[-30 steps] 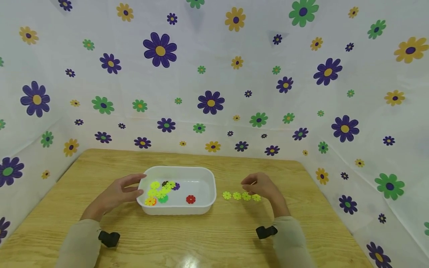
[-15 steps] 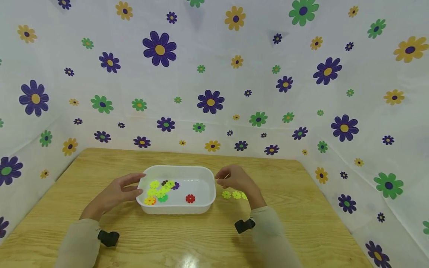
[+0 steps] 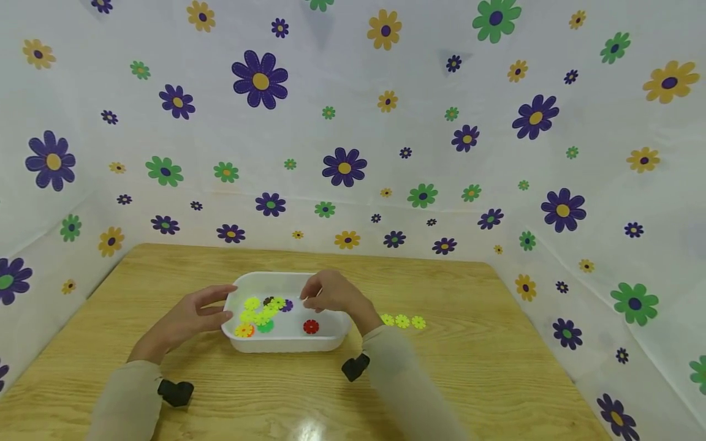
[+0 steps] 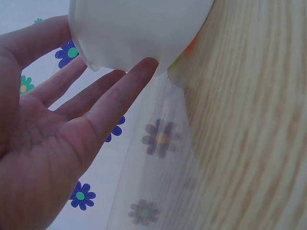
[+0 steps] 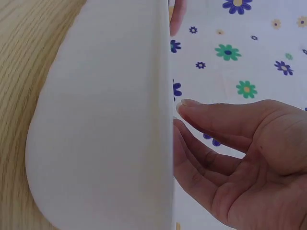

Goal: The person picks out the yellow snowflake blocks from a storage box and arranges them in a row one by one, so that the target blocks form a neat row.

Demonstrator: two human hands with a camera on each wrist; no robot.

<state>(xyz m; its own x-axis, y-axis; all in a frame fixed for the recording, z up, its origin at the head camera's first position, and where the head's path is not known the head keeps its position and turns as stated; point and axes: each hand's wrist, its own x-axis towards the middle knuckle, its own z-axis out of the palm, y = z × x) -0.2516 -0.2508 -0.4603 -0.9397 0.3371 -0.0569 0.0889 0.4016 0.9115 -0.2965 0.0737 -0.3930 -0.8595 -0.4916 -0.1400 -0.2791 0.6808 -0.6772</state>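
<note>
A white plastic tub (image 3: 287, 345) stands on the table in the head view. Inside, yellow-green notched flower-shaped discs (image 3: 260, 317) are bunched at its left with a few other colours; a red disc (image 3: 311, 326) lies apart. My left hand (image 3: 190, 320) touches the tub's left end, its fingers extended against the outer wall (image 4: 139, 33) in the left wrist view. My right hand (image 3: 331, 293) is over the tub's right half, fingers bent and thumb near them, nothing visible in its grasp. The tub's wall hides those fingertips in the right wrist view.
Right of the tub, several yellow-green discs (image 3: 402, 321) lie in a row on the wooden table (image 3: 496, 367), partly behind the right forearm. A white flower-print cloth (image 3: 309, 122) encloses the back and sides.
My right hand has moved left from above the row of discs, past the tub's right rim, to over the tub's inside. My left hand has stayed at the tub's left end.
</note>
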